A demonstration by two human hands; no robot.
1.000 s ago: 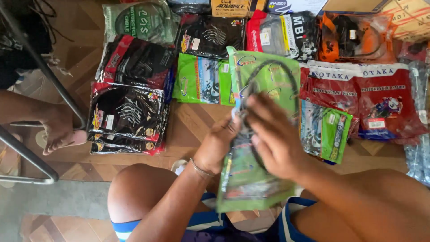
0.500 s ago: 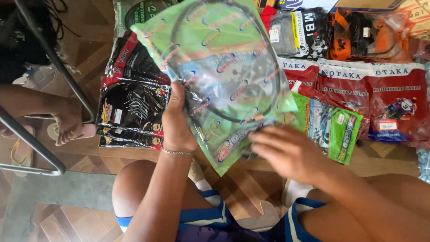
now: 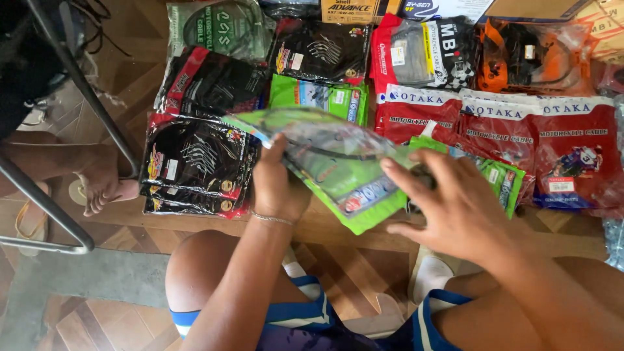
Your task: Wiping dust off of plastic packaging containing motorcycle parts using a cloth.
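Note:
My left hand [image 3: 276, 185] grips a clear and green plastic packet [image 3: 328, 166] with a coiled black cable inside, held nearly flat above the wooden floor. My right hand [image 3: 455, 205] rests with spread fingers on the packet's right end, over another green packet [image 3: 504, 179] lying below. Around them on the floor lie packets of coiled cables: black and red ones [image 3: 195, 162] to the left, red ones [image 3: 513, 130] to the right, a green one [image 3: 322, 97] behind.
Another person's bare foot [image 3: 97, 185] rests at the left beside a metal chair frame [image 3: 62, 221]. An orange packet [image 3: 530, 55] and cardboard boxes [image 3: 357, 10] lie at the back. My bare knees [image 3: 201, 273] sit at the bottom.
The green packet came down from upright in front of me to nearly flat. My right hand moved up onto its right end.

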